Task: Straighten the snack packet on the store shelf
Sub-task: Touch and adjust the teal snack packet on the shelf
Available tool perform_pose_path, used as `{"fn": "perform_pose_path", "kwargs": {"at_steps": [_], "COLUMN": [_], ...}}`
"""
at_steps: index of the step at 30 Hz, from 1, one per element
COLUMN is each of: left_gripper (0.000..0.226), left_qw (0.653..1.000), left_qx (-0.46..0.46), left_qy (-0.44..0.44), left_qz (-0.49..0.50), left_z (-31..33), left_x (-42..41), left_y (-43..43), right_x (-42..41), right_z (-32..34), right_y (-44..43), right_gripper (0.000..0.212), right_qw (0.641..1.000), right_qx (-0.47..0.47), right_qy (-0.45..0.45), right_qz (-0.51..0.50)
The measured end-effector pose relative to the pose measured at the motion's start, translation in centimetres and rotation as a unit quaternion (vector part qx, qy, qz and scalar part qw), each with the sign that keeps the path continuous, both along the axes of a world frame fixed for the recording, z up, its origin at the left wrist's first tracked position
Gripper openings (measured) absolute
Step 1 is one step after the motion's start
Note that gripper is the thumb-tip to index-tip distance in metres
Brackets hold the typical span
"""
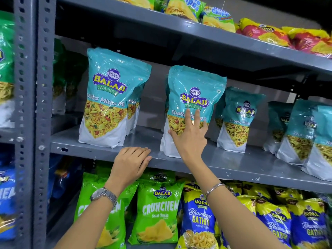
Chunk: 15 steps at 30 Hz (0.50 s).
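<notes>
Standing upright, snack packet (195,97) touches R hand (190,137) fingers, seemingly ungripped.

We see green Crunchem bags (158,211) and blue Gathiya bags (198,218) on the bottom tier, red-yellow packs (264,34) and green chips bags (185,8) up top, grey slotted upright (44,87) at left.

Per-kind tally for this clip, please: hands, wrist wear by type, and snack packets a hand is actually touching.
Hands: 2, the left hand resting on the shelf edge, the right hand spread flat on a packet
Wristwatches: 1, wristwatch on the left wrist
Bangles: 1, bangle on the right wrist
Packets touched: 1, teal packet
Total: 5
</notes>
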<state>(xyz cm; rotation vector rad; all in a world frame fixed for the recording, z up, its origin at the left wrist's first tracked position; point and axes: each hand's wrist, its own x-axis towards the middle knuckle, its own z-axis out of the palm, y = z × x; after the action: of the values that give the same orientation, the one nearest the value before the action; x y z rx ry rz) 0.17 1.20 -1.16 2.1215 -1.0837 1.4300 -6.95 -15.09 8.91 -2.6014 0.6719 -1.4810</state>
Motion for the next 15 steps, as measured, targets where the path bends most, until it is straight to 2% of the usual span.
{"fn": "perform_pose_path", "kwargs": {"at_steps": [15], "left_gripper": [0.039], "left_qw": [1.0], "left_qx": [-0.002], "left_qy": [0.008], "left_qz": [-0.014], "left_z": [0.09], "left_x": [-0.11], "left_y": [0.05], "right_x": [-0.96], "right_z": [-0.08], "right_y": [0.4], "right_gripper": [0.089], "right_qw": [0.999], "right_qx": [-0.036], "right_qy": [0.014], "right_qz": [-0.013]}}
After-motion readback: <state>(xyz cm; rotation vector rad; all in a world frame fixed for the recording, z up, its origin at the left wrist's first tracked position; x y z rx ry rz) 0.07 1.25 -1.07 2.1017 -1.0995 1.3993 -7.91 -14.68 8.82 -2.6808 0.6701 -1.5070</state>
